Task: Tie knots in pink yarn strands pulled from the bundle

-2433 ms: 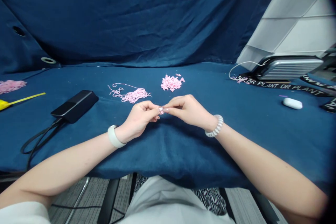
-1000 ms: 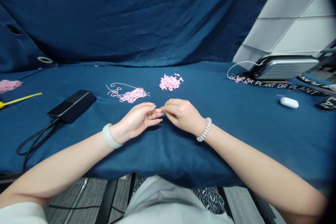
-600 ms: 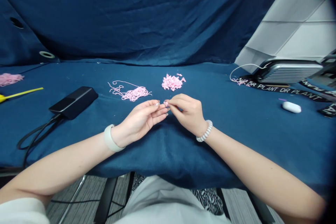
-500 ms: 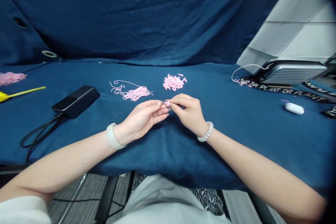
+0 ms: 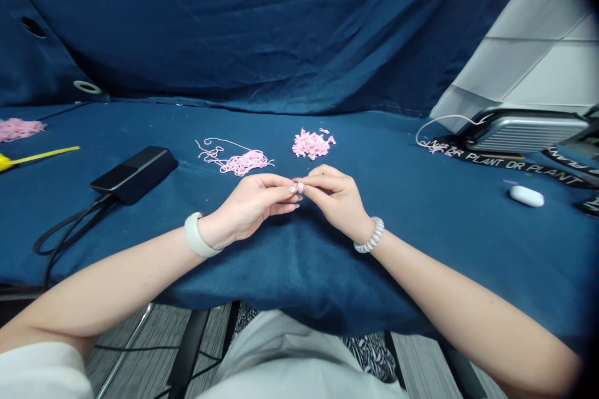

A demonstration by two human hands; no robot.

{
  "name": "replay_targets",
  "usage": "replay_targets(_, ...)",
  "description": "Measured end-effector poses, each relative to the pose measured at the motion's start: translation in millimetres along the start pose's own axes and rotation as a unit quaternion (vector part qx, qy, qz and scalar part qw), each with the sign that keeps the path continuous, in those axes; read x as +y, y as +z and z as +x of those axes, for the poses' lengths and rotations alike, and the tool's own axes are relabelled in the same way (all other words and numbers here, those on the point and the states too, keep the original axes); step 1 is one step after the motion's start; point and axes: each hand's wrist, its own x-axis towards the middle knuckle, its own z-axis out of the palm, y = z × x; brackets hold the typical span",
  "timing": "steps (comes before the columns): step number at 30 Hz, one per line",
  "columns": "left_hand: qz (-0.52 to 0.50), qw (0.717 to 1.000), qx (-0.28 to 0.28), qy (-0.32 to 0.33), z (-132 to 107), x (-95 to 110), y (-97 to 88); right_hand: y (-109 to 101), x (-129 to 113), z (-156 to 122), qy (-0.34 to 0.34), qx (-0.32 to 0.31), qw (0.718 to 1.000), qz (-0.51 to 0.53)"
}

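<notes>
My left hand (image 5: 250,206) and my right hand (image 5: 337,199) meet fingertip to fingertip just above the blue cloth table (image 5: 444,243). Both pinch one tiny pink piece (image 5: 299,187) between them. A white band circles my left wrist and a pale coiled band my right wrist. Behind the hands lie a loose tangle of pink string (image 5: 236,161) on the left and a small heap of short pink pieces (image 5: 311,143) on the right.
A black power bank (image 5: 135,174) with a cable lies at the left. Further left are a yellow stick (image 5: 44,154) and more pink string (image 5: 19,129). At the right sit a white oval case (image 5: 526,196), a printed black strap (image 5: 505,161) and a silver case (image 5: 528,132).
My left fingers, half open a second ago, have closed into a pinch against my right fingertips. The hands have stayed in the same place on the cloth.
</notes>
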Motion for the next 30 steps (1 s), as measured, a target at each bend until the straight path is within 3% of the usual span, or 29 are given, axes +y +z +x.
replay_targets(9,0.03,0.999,0.015,0.022,-0.2,2.5,0.2,-2.2,-1.8,1.1,0.003,-0.009,1.0,-0.008)
replay_targets(17,0.059,0.997,0.041,0.004,0.8,1.8,-0.1,-5.2,-6.9,1.8,0.022,-0.01,0.999,-0.043)
replay_targets(30,0.004,0.999,0.03,-0.031,2.1,5.2,-0.9,-8.7,-2.7,5.6,0.09,-0.047,0.993,0.062)
